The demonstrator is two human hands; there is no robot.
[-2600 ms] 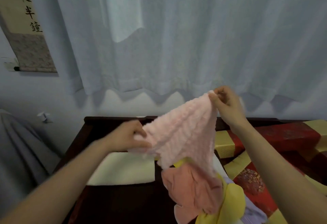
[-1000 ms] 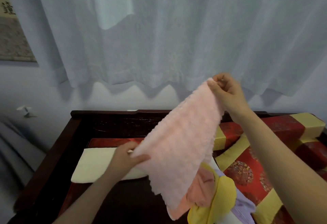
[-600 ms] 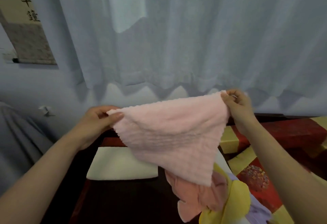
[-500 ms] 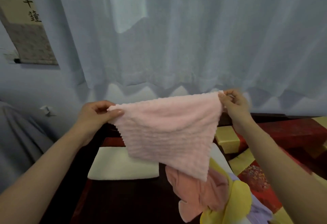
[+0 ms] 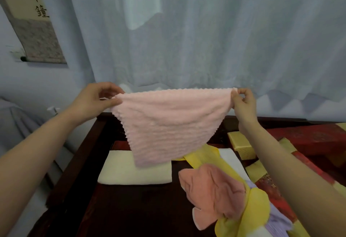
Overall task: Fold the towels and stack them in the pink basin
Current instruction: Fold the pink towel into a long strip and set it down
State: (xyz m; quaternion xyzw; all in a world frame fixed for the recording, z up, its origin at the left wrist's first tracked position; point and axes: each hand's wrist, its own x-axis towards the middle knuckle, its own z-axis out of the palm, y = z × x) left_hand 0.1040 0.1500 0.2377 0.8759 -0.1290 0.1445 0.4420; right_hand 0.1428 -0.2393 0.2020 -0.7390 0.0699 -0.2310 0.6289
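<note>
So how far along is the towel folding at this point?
Early on. One cream towel lies folded flat on the dark table. The left hand and right hand hold a light pink towel spread by its top corners, unfolded. A salmon towel, yellow towel and lilac towel wait crumpled. No pink basin is in view.

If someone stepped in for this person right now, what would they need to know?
Left hand: pinching one top corner of the pink towel.
Right hand: pinching the other top corner; the towel hangs spread out in the air above the table.
On the table: a cream towel lying flat and folded, and a loose heap with a salmon towel, yellow towel and lilac towel.
Done: apparently only the cream one.
Left: fold the pink towel, then the heap, and stack all in the basin, which is not in view.
</note>
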